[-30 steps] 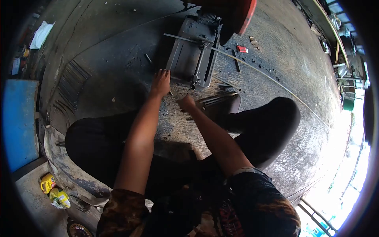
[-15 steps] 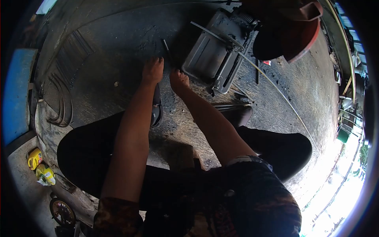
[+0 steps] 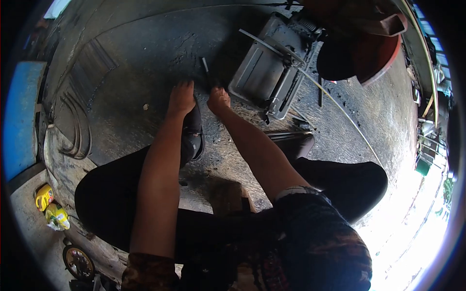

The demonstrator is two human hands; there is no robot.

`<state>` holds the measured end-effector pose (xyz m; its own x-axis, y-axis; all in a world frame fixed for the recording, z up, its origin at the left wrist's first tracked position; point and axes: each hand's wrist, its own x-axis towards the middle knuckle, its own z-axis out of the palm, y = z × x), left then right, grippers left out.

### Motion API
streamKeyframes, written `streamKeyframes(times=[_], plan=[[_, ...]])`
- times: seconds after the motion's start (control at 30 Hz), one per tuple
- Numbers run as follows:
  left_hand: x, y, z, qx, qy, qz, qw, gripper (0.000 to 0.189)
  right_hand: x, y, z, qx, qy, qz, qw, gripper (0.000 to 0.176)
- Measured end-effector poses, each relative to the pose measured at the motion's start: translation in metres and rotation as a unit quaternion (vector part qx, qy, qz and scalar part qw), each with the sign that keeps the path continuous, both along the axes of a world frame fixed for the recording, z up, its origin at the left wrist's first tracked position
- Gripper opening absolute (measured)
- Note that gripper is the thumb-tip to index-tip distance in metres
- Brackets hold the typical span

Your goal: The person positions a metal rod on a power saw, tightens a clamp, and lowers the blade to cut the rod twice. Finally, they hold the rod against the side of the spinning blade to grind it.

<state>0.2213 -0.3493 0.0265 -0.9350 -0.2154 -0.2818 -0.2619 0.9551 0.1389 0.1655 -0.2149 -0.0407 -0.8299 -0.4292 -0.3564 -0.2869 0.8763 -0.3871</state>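
Note:
My right hand (image 3: pixel 219 100) is closed low over the floor, fingers wrapped around the near end of a thin metal rod (image 3: pixel 205 65). The rod's pale far end points away from me. To its left, my left hand (image 3: pixel 182 99) is held palm down above my sandalled foot (image 3: pixel 196 145), fingers bent away from view. Whatever it grips, if anything, is hidden in the dark. Just right of my right hand stands a grey metal machine base (image 3: pixel 252 72) with a clamp screw and a long bar across it.
A red guard or housing (image 3: pixel 388 60) rises behind the base at upper right. A long thin rod (image 3: pixel 340 109) runs across the floor. Curved strips (image 3: pixel 80 128) and flat bars (image 3: pixel 97 60) lie at left. A wooden block (image 3: pixel 225 196) sits between my legs.
My left hand has drawn slightly back toward me and left, away from the right hand. The right hand keeps its hold on the rod. The whole view has shifted a little.

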Motion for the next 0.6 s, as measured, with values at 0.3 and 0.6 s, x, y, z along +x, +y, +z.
streamKeyframes(times=[0.3,0.6], plan=[[-0.053,0.037,0.054,-0.024,0.316,-0.105,0.943,0.061,-0.063,0.038,0.103,-0.084,0.052,0.07,0.993,0.025],[-0.118,0.109,0.06,-0.03,0.275,-0.155,0.948,0.061,-0.16,0.119,0.128,0.008,0.279,0.129,0.952,0.025]])
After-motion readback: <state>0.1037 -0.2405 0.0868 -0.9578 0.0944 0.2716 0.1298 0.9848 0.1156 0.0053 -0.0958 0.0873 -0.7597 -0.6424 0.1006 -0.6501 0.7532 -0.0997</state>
